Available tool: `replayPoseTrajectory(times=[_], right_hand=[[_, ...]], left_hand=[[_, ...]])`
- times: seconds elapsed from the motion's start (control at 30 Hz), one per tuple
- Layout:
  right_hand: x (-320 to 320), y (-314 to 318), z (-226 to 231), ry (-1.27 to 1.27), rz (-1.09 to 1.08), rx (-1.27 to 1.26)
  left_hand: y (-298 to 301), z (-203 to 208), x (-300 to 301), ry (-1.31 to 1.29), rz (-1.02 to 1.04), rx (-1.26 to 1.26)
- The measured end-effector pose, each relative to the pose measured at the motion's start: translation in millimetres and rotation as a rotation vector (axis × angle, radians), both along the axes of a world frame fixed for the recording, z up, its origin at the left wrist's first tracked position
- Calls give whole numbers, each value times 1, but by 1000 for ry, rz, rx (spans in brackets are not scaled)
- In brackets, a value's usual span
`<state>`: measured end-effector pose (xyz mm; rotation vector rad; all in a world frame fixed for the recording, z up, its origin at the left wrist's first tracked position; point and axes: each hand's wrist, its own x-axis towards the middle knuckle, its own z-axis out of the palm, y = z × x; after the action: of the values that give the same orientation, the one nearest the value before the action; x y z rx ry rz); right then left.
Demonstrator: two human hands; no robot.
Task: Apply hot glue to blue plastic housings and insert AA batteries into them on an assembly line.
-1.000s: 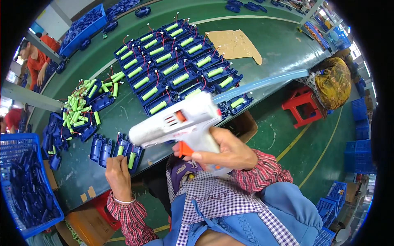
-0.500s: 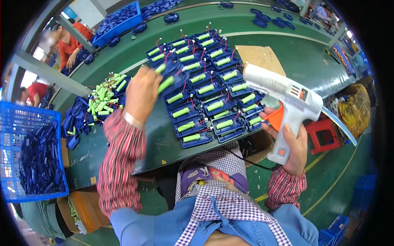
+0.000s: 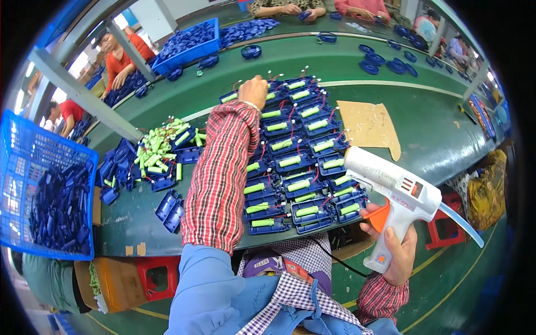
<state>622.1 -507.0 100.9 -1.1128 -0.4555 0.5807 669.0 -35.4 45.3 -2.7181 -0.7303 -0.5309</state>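
My right hand (image 3: pixel 400 254) is wrapped round the handle of a white hot glue gun (image 3: pixel 420 196) with an orange trigger. Its nozzle end points at the right side of the rows, and a pale glue stick juts from its back. Several blue plastic shells (image 3: pixel 269 229) lie in rows on the bench, each with a green battery cell (image 3: pixel 290 162) and thin red wires. At the far left end of these rows, my left hand (image 3: pixel 254 91) reaches down with curled fingers. The back of the hand hides what the fingertips hold.
Left of my arm lie a heap of loose green cells (image 3: pixel 158 146) and two blue shells (image 3: pixel 169 211). A blue basket (image 3: pixel 47 137) of dark blue parts stands at far left. Cardboard (image 3: pixel 365 127) lies right of the rows. Other people work across the conveyor (image 3: pixel 312 58).
My left hand has moved from above the rows' left side, where it held a green cell, to their far end. The view has tilted up. The glue gun stays in my right hand.
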Motion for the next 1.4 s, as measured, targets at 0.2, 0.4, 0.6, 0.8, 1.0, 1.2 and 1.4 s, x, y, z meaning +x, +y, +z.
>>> replayPoseTrajectory(times=[0.2, 0.4, 0.6, 0.8, 1.0, 1.2, 1.4], right_hand=[[-2, 13, -11, -13, 11, -20], [-15, 24, -5, -6, 84, -106], [-35, 43, 2, 35, 170, -128], [-53, 69, 6, 28, 303, -160], [-72, 81, 13, 35, 374, -152], [-85, 92, 16, 33, 414, -180], [-88, 97, 20, 45, 467, -195]], left_hand=[[-24, 13, -1, -136, 56, -323], [-63, 51, -89, -433, -287, -329], [-77, 42, -307, -353, -128, -143], [-70, -7, -406, -133, 32, -198], [-79, -37, -396, -236, 93, -239], [-144, -34, -359, -295, 45, -321], [-113, -20, -363, -560, 58, -180]])
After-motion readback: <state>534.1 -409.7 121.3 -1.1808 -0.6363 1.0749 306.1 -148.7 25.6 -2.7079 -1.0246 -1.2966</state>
